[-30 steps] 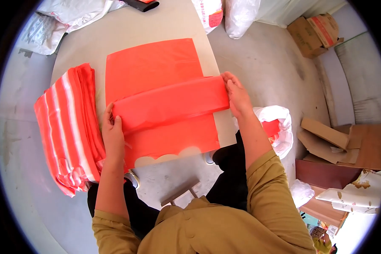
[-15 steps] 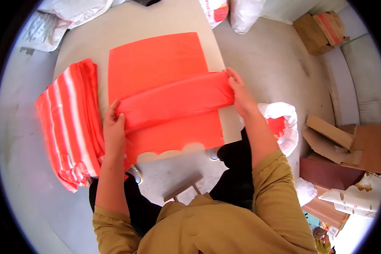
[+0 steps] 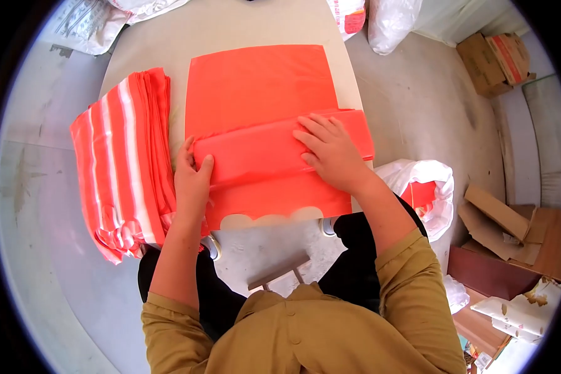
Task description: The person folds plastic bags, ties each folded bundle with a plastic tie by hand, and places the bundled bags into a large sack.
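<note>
Right hand [image 3: 333, 153]: moved inward from right end of strip [image 3: 249, 156]; fingers spread on top, grip wide. Left hand [image 3: 193, 177]: at strip's left end; whether grip pinches, cannot tell. Strip: red, across red sheet [image 3: 255, 81], reaching right edge of tabletop [image 3: 262, 25]. Stack [image 3: 115, 156]: red-and-white, at left edge.
</note>
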`<state>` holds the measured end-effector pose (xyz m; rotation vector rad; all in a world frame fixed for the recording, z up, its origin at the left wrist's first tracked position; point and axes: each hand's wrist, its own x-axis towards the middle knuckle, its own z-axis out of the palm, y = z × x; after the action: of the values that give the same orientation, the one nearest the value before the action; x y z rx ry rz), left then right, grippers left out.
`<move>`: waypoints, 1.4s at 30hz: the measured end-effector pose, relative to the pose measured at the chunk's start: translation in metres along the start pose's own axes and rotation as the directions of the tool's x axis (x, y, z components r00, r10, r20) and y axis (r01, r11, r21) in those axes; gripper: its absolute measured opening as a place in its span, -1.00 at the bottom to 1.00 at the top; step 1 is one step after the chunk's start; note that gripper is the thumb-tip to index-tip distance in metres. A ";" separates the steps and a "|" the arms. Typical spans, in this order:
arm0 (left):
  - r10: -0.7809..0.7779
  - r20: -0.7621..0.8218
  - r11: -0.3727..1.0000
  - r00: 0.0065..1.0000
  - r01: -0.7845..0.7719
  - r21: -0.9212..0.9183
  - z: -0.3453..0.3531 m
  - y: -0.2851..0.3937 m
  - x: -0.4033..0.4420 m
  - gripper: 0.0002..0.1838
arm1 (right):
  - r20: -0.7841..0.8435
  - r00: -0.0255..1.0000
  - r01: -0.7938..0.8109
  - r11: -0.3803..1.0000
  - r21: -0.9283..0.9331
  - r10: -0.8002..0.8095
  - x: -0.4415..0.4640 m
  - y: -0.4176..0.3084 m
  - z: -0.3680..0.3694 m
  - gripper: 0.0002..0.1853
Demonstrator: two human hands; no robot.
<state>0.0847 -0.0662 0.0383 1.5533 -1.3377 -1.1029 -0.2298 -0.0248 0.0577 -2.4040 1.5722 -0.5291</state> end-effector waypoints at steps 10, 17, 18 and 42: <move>-0.046 0.108 0.994 0.993 0.035 0.103 -0.016 0.008 -0.018 -0.47 | -0.103 0.994 0.032 0.990 -0.140 -0.047 0.013 -0.011 0.013 -0.53; -0.132 0.106 0.982 0.986 0.144 -0.121 -0.012 0.004 -0.008 -0.56 | 0.049 0.997 0.066 0.996 -0.062 -0.063 0.029 -0.031 0.016 -0.45; -0.112 0.090 0.991 0.990 0.117 -0.059 -0.012 0.003 -0.007 -0.57 | 0.043 0.997 0.069 0.995 -0.074 -0.066 0.030 -0.032 0.019 -0.45; 0.510 0.458 0.406 0.729 -0.673 0.618 0.021 0.016 -0.026 -0.42 | 0.061 0.997 -0.043 0.999 0.003 0.043 0.036 -0.043 0.030 -0.45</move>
<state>0.0582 -0.0427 0.0504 1.2545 -2.4766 -0.1814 -0.1681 -0.0410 0.0533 -2.3542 1.5920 -0.4469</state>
